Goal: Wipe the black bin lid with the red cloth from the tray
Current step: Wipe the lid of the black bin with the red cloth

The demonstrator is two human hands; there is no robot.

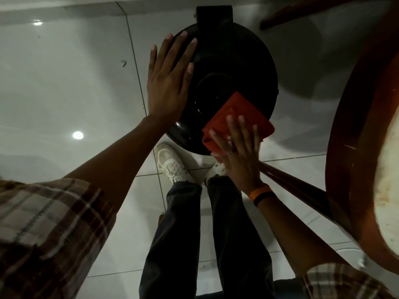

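1. At the far left, a glossy pale tiled floor [64, 87] was seen, with thin grout lines and bright lamp reflections on it.

2. The left hand [167, 83] was laid flat on the left edge of the black bin lid [233, 61], fingers spread and straight, nothing gripped; the lid appeared to be steadied by it.

3. The lid was seen as a round, smooth, shiny dark dome, probably plastic, with a shallow circular recess at its centre and a squared hinge block [213, 17] at its far side. It sat in the middle of the view, just beyond the white shoes [172, 165].

4. The red cloth [239, 121] was found folded into a flat, thick rectangle of soft, slightly ribbed fabric. It lay on the near right part of the lid, with its near edge overhanging the rim and its long axis running from near left to far right.

5. The right hand [239, 152] was pressed palm-down on the cloth, fingers extended and pointed towards the far left, so the cloth was pinned rather than clenched. A ring and an orange and black wristband [262, 194] were worn.

6. The unwiped bulk of the lid lay ahead and to the left of those fingers, so the next stroke was judged to run towards the centre recess and the left hand. The right hand was the nearer one to the cloth.

7. At the right, a round wooden table [354, 126] with a worn pale top and brown rim was seen, close beside the lid but not touching it.
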